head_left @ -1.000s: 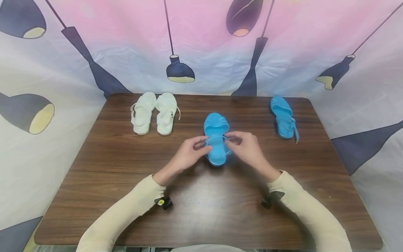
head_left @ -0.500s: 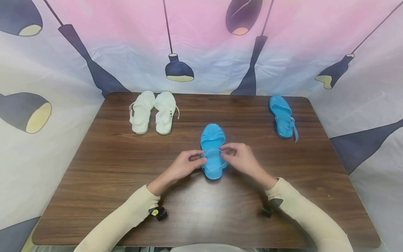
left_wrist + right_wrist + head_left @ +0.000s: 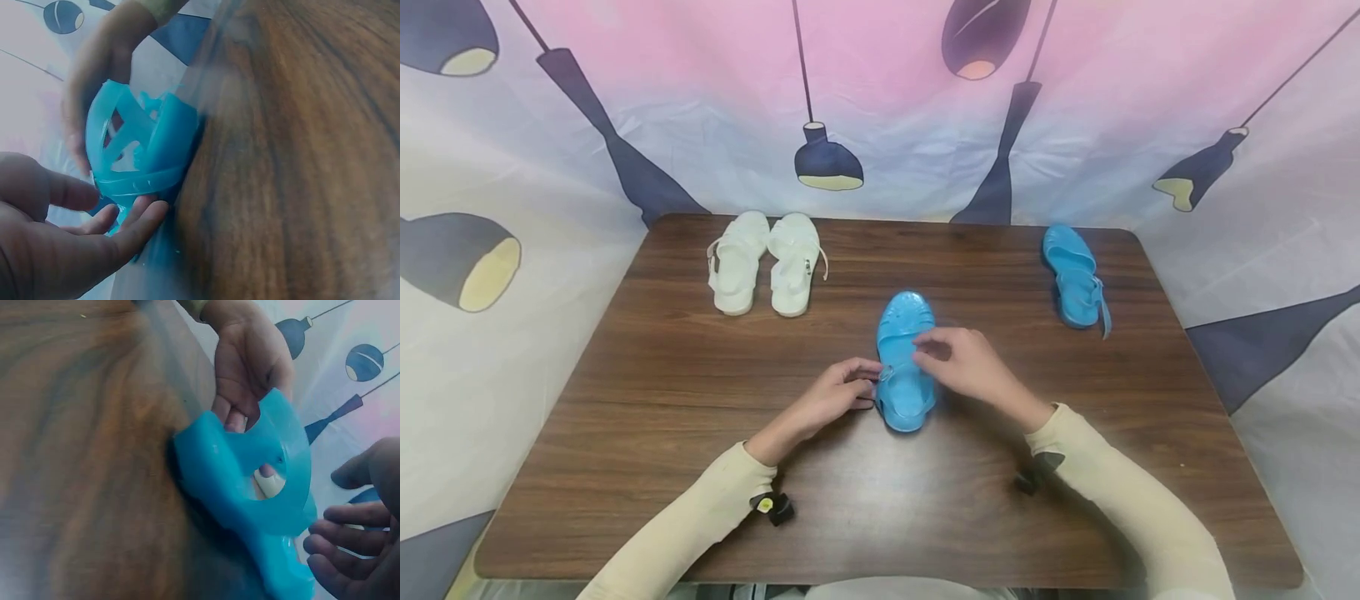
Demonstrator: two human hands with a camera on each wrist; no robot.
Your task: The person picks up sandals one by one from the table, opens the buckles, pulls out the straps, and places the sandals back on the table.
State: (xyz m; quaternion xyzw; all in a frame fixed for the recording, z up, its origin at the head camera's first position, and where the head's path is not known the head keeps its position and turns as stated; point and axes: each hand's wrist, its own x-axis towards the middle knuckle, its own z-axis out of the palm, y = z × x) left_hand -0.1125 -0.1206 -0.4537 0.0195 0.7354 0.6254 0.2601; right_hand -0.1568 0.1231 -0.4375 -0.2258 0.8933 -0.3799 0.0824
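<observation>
A blue sandal (image 3: 906,362) lies upright at the middle of the table, toe away from the person. The left hand (image 3: 829,398) is at its left side, fingertips touching it by the buckle; in the left wrist view the left hand (image 3: 69,231) has extended fingers against the sandal (image 3: 172,140). Over the sandal's right edge hovers the right hand (image 3: 970,367), thumb and forefinger apart. In the right wrist view the right hand (image 3: 359,534) has loosely bent, spread fingers beside the sandal (image 3: 215,465), with nothing seen between them.
Two white sandals (image 3: 736,267) (image 3: 792,275) stand side by side at the table's back left. Another blue sandal (image 3: 1075,279), its strap hanging outward, lies at the back right. Behind the brown wooden table (image 3: 647,492) hangs a patterned cloth (image 3: 910,158).
The middle sandal came nearer the person, then stayed about there. The right hand let go of it and rose slightly away; the left hand loosened and shifted a little left. The ankle strap now lies across.
</observation>
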